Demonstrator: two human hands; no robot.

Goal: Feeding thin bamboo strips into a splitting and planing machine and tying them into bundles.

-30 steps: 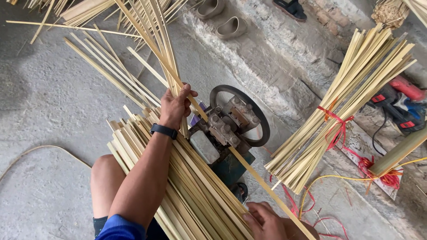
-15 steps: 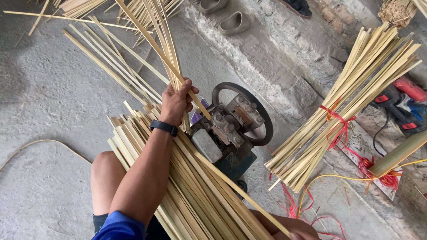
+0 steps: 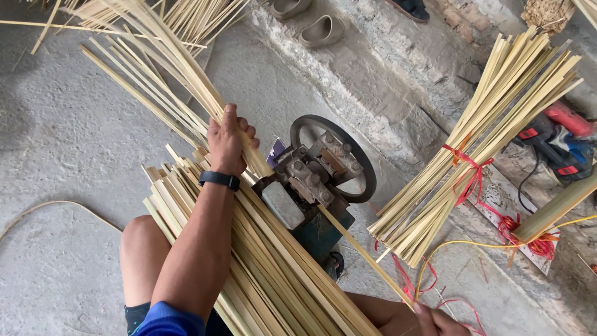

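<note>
Left hand (image 3: 229, 142): fingers wrapped tight round a handful of thin bamboo strips (image 3: 163, 56), just behind the small iron machine (image 3: 314, 180). The grip sits where the strips leave the machine, apparently so they come away together and fan out beyond it.

Right hand (image 3: 444, 322): low at the frame edge, in front of the machine, fingers closed on the near end of a single bamboo slat (image 3: 367, 255). The slat runs straight into the machine's rollers; held at its end, it stays in line with them.

A loose stack of slats (image 3: 267, 280) lies over the person's knee, left of the machine. A tied bundle (image 3: 479, 143), bound with red string, lies to its right.
</note>
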